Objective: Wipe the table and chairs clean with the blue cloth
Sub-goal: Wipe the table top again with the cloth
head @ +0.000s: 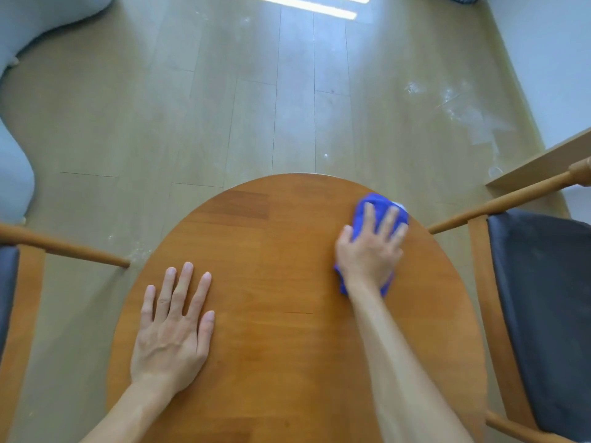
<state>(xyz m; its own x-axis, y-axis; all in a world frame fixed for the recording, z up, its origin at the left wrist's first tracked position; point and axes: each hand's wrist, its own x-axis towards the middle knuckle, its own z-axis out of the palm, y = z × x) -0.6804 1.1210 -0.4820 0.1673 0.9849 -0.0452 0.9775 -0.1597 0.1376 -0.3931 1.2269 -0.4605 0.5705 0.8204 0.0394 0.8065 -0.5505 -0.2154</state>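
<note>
Chairs (pixel 540 302) flank table (pixel 271 251); right hand (pixel 371 251) presses blue cloth (pixel 377 206), left hand (pixel 174 330) flat.

No text, label, brand, number or sign can be read anywhere in the head view.
</note>
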